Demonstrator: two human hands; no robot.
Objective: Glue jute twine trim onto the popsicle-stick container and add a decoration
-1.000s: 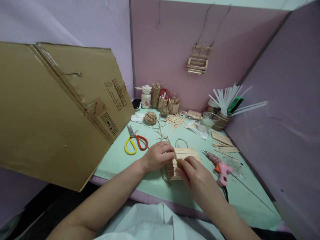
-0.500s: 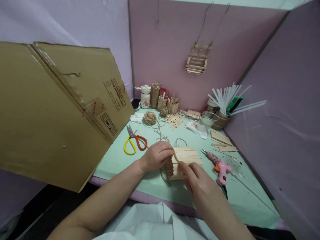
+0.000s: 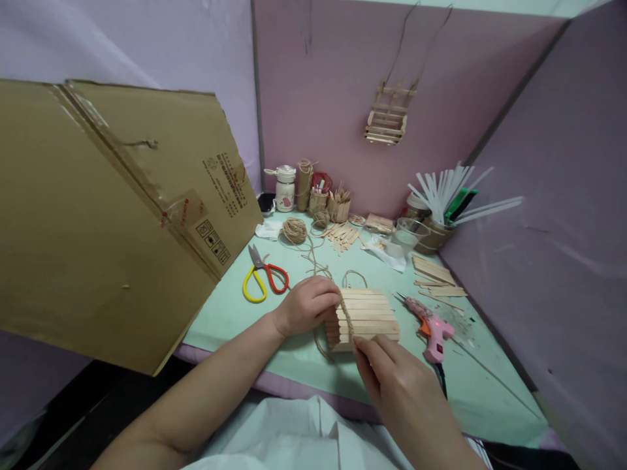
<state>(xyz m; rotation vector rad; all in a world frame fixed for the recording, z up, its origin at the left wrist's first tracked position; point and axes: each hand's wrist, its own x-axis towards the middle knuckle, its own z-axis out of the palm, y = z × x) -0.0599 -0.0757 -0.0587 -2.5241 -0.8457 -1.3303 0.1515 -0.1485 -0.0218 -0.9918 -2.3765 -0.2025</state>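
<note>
A small structure of flat wooden craft sticks [image 3: 369,310] lies on the table in front of me. Across its left part runs a braided piece of jute twine [image 3: 347,315]. My left hand [image 3: 311,303] is closed at the far end of the braid, by the structure's left edge. With thumb and forefinger, my right hand [image 3: 386,365] pinches the near end at the structure's front edge. A loose tail of twine hangs at the left side, leading down to the table. My left fingertips are partly hidden.
Scissors [image 3: 259,274] lie to the left, near a big cardboard sheet [image 3: 122,228]. On the right rests a pink glue gun [image 3: 434,329] with its cord. Farther back are a twine ball [image 3: 294,230], loose sticks [image 3: 341,236], a bottle [image 3: 285,190] and a pot of glue sticks [image 3: 434,235].
My right hand has slid toward me along the braid to the front edge, uncovering more of the braid and the stick surface. My left hand has stayed in place.
</note>
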